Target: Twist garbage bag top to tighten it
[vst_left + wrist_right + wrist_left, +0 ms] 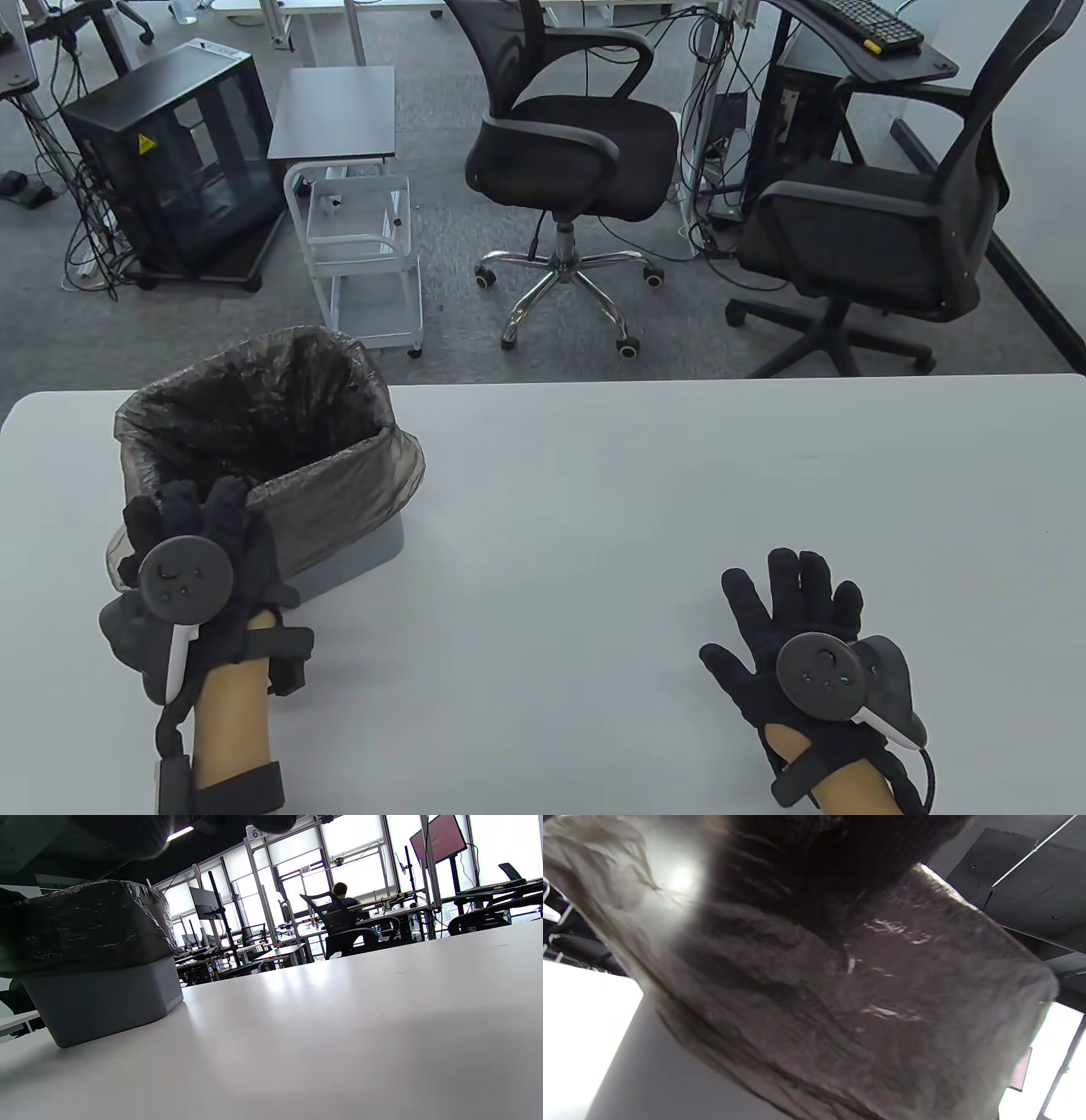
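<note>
A dark translucent garbage bag (280, 399) lines a grey bin (356, 552) on the left of the white table (636, 509). Its top is open and folded down over the rim. My left hand (182, 514) is at the bin's near left corner, fingers stretched up against the folded bag edge; its thumb is hidden. The left wrist view is filled by the crinkled bag (861, 1005) above the bin wall (649, 1077). My right hand (789, 590) lies flat on the table at the right, fingers spread, holding nothing. The right wrist view shows the bag (85, 925) and the bin (106, 1001) far to its left.
Beyond the table's far edge stand two black office chairs (577, 144) (874, 221), a small white cart (365, 246) and a black cabinet (178, 161). Bare table surface lies between the bin and my right hand.
</note>
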{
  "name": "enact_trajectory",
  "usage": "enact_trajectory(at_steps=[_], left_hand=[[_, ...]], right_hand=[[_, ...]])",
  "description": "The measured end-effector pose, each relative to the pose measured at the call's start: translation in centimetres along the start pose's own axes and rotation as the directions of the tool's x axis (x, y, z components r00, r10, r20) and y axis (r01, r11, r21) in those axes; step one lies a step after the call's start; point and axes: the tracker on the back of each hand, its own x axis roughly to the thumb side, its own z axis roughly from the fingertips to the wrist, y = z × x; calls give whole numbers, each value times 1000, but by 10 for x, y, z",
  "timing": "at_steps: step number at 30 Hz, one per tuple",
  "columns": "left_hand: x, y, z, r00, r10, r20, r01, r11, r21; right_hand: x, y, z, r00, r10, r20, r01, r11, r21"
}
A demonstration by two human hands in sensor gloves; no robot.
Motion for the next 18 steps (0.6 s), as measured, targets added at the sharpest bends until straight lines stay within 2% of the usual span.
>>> enact_trajectory(at_steps=[11,18], left_hand=[[9,-1,-1,1000,14,4,-14,999,-53],[33,-10,13,998,50,43,-46,995,-92]], right_hand=[[0,-1,1,1000,-8,2,8,1000,-9],[0,0,2,1000,-7,5,7,1000,-7]])
